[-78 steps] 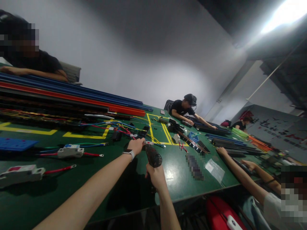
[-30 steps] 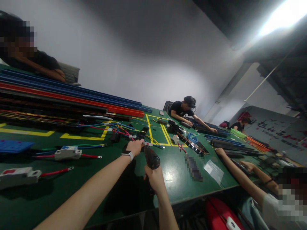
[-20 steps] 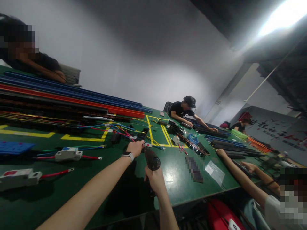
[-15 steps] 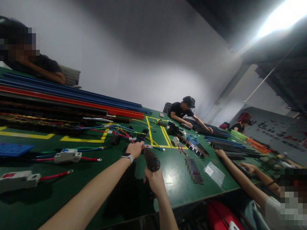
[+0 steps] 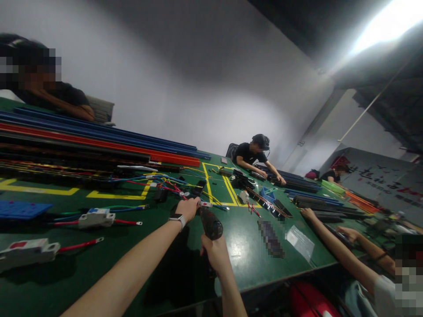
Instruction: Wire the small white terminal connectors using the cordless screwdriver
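My left hand, with a watch on its wrist, is closed around a small white circuit breaker with a red mark, mostly hidden by the fingers and the tool. In my right hand is a dark cordless screwdriver, its front end pointing away from me at the breaker. The tool's tip is hidden. Blue and yellow wires with a lug end lie just beyond. To the left on the green table rest two more breakers, one with a blue mark and one with a red mark.
Bundled wires and long blue and red rails lie at the back left. On the right are a plastic bag, a blurred dark flat object and a co-worker's arms. Other people sit across the table.
The whole view has shifted slightly, so things appear a little lower and further right. Both hands keep their grip, and the screwdriver stays against the breaker's area.
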Available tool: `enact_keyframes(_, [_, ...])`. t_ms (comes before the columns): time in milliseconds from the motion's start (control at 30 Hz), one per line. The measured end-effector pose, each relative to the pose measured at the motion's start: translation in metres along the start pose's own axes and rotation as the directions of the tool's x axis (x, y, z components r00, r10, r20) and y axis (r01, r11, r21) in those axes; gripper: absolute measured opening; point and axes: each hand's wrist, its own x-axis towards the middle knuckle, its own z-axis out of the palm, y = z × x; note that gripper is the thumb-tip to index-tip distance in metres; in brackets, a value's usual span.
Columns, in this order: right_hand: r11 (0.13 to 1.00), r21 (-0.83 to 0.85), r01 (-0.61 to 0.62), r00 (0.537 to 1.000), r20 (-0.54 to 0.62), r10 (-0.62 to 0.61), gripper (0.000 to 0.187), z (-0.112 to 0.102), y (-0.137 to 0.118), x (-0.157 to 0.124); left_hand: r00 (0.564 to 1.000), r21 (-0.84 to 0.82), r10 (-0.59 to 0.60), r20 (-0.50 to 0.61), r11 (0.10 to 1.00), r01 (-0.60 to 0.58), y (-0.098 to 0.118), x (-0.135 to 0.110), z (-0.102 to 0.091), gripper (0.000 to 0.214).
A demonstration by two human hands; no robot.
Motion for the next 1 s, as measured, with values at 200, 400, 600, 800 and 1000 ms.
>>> enact_keyframes(200, [1.0, -0.003, 0.0, 1.0, 0.011, 0.0, 0.021, -0.001, -0.0027, -0.0009, 1.0, 0.006, 0.011, -0.006, 1.0, -0.011, -0.001, 0.0006, 0.0009, 0.036])
enact_keyframes(400, [1.0, -0.007, -0.017, 1.0, -0.002, 0.017, 0.019, 0.0008, 0.0009, -0.0005, 1.0, 0.006, -0.001, -0.001, 1.0, 0.001, 0.0003, -0.0001, 0.0, 0.037])
enact_keyframes(600, [1.0, -0.014, 0.0, 1.0, 0.012, 0.0, 0.022, -0.0007, 0.0, 0.0002, 1.0, 0.001, 0.008, 0.006, 1.0, -0.008, -0.0004, -0.0007, -0.0001, 0.04])
enact_keyframes(800, [0.999, -0.032, -0.008, 1.0, 0.01, 0.008, 0.023, -0.0006, -0.0013, -0.0003, 1.0, 0.01, 0.012, 0.004, 1.0, -0.012, -0.0013, -0.0011, -0.0009, 0.042])
enact_keyframes(1000, [0.999, -0.039, -0.009, 1.0, 0.003, 0.009, 0.02, 0.0003, 0.0009, 0.0002, 1.0, 0.012, 0.013, -0.009, 1.0, -0.013, -0.0021, 0.0011, 0.003, 0.042])
